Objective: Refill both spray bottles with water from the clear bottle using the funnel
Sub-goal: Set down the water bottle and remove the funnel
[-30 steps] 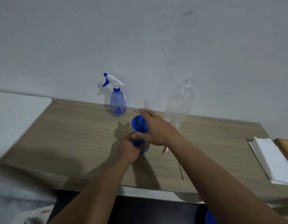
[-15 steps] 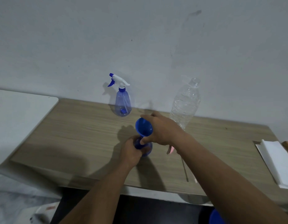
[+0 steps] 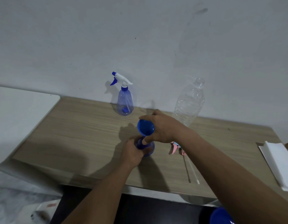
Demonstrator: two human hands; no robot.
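Head view. On the table (image 3: pixel 75 135), two spray bottles, one funnel (image 3: pixel 145 127) and one clear bottle (image 3: pixel 188 104) are counted. The open spray bottle (image 3: pixel 148 149), near the table's middle, is gripped by the left hand (image 3: pixel 132 152), fingers curled round its body. The funnel, seated in its neck, is pinched at the rim by the right hand (image 3: pixel 161 128). The capped spray bottle (image 3: pixel 125 101) and the clear bottle stand at the back edge. Open tabletop is seen toward the left edge.

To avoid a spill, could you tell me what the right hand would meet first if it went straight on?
Probably the far spray bottle; the right hand, gripping the funnel, points roughly toward it, though depth is unclear.
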